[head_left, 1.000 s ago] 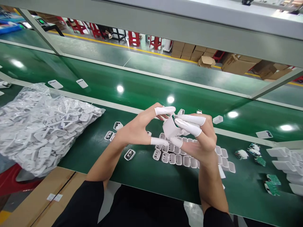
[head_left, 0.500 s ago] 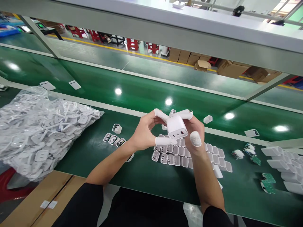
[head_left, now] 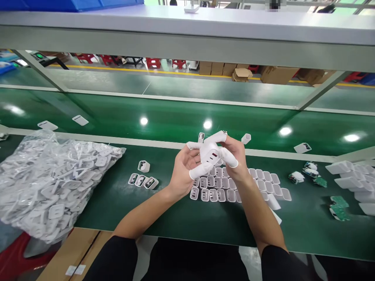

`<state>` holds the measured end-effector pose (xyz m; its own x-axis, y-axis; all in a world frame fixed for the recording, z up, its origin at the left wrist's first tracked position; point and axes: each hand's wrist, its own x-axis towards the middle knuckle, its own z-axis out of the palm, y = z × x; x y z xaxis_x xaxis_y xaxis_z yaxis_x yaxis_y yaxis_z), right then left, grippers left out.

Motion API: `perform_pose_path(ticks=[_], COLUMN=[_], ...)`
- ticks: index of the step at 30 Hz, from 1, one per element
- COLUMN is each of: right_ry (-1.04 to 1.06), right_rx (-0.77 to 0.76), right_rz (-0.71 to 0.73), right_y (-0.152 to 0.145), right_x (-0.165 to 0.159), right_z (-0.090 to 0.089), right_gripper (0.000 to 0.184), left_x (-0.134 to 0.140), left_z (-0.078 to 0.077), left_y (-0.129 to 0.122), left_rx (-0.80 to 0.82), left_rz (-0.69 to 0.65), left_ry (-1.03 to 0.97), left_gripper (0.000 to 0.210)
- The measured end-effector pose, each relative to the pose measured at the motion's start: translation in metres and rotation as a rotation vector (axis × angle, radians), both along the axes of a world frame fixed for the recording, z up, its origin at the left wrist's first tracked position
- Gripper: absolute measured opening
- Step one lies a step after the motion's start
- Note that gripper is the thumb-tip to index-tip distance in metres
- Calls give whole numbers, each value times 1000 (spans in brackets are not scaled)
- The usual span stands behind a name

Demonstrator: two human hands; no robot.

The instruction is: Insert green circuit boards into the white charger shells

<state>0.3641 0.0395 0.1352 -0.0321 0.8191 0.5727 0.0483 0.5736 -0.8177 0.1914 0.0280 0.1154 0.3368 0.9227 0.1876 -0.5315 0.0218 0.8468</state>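
A white charger housing (head_left: 209, 153), its port slots facing me, is held up over the green bench between both hands. My left hand (head_left: 184, 171) closes on its left side, thumb under the slotted end. My right hand (head_left: 234, 153) grips the right side with thumb and index finger. White finger cots cover the gripping fingertips. Beneath the hands stand rows of open white housings (head_left: 222, 195), partly hidden by my right forearm. To the left sit a few housings with circuit parts inside (head_left: 141, 180), and another filled housing (head_left: 143, 166) just behind them.
A clear bag of white plastic covers (head_left: 58, 183) fills the left of the bench. Green circuit boards (head_left: 340, 207) and stacked white housings (head_left: 350, 168) lie at the right. A shelf (head_left: 187, 25) spans the back above the bench.
The housing has turned slightly in my hands. My right thumb has moved from apart onto its right side. The camera view has shifted and levelled.
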Motion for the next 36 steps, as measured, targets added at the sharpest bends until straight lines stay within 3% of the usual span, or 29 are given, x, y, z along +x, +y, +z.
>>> perform_pose_path(ticks=[5,9,16,20,28,36], right_ry=[-43,10,233,238,202,227], right_rx=[24,-25,-325,-393,-390,-331], right_rz=[-68,-10,188,218,185,142], right_y=[-5,-5,-6,-8,-6,-3], right_x=[4,4,0,-1,-4,-7], right_z=[1,2,10,13,9,2], right_gripper=[34,28,36,42,44,35], left_x=[1,0,1,3,8,11], left_z=[0,-3,-5,-4,4,1], left_y=[-3,-1,1,-2,-6,-4], left_rx=[33,42,-9,-22,-23,-38], left_rz=[52,66,92,122,190,198], left_ry=[60,52,-14,-21,-38,1], left_gripper=[69,66,63,63,52,58])
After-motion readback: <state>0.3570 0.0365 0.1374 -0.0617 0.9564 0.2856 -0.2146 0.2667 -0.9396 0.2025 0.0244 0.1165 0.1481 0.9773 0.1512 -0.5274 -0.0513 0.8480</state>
